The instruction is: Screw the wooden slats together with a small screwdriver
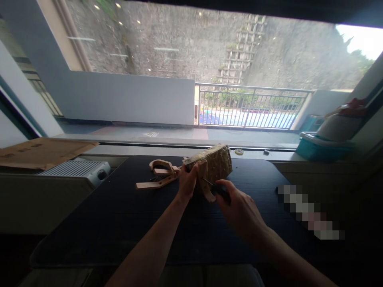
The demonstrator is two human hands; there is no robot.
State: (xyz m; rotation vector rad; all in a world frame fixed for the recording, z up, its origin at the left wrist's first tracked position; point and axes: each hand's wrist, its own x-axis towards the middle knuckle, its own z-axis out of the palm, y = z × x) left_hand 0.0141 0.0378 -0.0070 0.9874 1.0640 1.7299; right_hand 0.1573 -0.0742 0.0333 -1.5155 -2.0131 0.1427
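Note:
A pale wooden block [216,161] studded with rows of small dots stands tilted on the dark table [119,223]. My left hand [187,182] is closed round its near left edge and a wooden strip fixed to it. My right hand [236,205] is closed on a small dark-handled screwdriver [216,188], whose thin tip points at the wooden strip low on the block. Loose wooden parts [158,174], one a curved loop and one a long flat arm, lie just left of my left hand.
A folded brown cardboard sheet [42,151] and a white ribbed unit [76,169] sit at the left. A teal box [323,147] with a white bundle stands at the right on the window sill. A small ring [238,151] lies on the sill behind the block.

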